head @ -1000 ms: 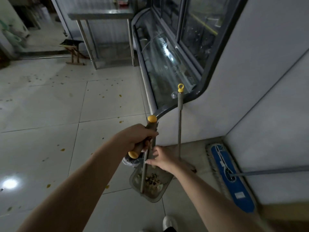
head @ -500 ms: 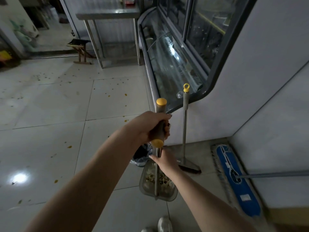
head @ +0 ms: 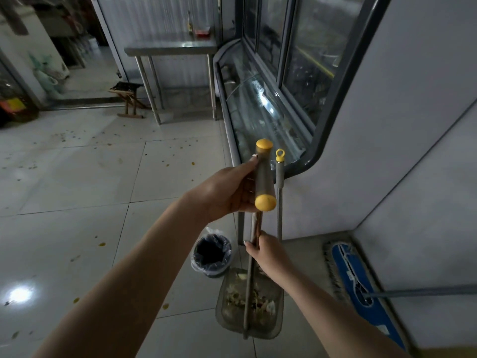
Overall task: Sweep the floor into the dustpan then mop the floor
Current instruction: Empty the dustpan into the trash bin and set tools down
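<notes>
Holding a loaded dustpan beside the bin; head view, the only one. The left hand (head: pixel 227 189) grips the grey tubular cross-handle with yellow end caps (head: pixel 263 177), fingers curled round it and thumb laid along its upper part. The right hand (head: pixel 269 254) is closed lower down around the thin metal shaft (head: pixel 249 288) that runs from that handle to the pan. This two-point hold probably steadies the long tool: the upper hand takes the weight and the lower one steers the tilt. The grey translucent plastic dustpan (head: pixel 220 316) lies below and slightly ahead of the right hand, at the shaft's lower end, its tray filled with pale scraps (head: pixel 242 298). Whether it rests on the white tiled floor (head: pixel 77 189) or hangs just above it cannot be told. The small round bin with a black liner (head: pixel 211 254) stands just beside the pan's far left corner, so emptying looks like the step in hand. The grey broom stick with a yellow hanging loop (head: pixel 280 171) leans upright against the grey-framed glass display counter (head: pixel 258 112), just beside the cross-handle, apparently parked. The blue flat mop with a fringed edge (head: pixel 376 316) lies on the floor by the wall at right, well apart from both hands. Yellowish specks (head: pixel 102 244) dot the tiles, so sweeping seems unfinished and mopping not begun.
</notes>
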Action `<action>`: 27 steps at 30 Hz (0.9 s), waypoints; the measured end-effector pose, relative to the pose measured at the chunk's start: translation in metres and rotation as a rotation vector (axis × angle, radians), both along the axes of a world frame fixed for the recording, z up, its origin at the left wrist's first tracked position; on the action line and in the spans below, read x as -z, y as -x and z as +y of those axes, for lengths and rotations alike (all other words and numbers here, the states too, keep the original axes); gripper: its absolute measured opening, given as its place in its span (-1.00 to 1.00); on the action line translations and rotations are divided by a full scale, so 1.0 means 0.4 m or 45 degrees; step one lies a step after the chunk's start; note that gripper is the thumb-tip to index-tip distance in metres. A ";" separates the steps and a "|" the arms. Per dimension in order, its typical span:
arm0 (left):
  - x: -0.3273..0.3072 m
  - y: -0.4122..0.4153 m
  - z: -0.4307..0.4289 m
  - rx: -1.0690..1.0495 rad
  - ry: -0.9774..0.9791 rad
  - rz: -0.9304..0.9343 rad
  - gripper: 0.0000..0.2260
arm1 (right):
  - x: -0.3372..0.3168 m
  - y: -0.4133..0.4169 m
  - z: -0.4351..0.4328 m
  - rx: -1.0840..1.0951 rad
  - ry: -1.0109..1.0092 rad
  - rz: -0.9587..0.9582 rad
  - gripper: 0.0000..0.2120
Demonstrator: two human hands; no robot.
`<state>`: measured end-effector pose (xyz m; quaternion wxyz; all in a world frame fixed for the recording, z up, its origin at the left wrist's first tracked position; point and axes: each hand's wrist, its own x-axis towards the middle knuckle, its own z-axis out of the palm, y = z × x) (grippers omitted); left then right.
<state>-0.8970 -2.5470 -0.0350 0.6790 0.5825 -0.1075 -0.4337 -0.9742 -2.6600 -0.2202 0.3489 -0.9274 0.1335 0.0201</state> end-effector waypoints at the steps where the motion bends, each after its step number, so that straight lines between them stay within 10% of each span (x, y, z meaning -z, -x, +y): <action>1: 0.002 -0.006 -0.001 -0.003 0.006 -0.003 -0.66 | -0.008 0.000 -0.008 -0.004 0.011 -0.002 -0.81; 27: 0.023 -0.195 0.179 0.200 -0.127 -0.823 -0.95 | -0.276 -0.179 0.199 0.243 0.240 -0.093 -0.76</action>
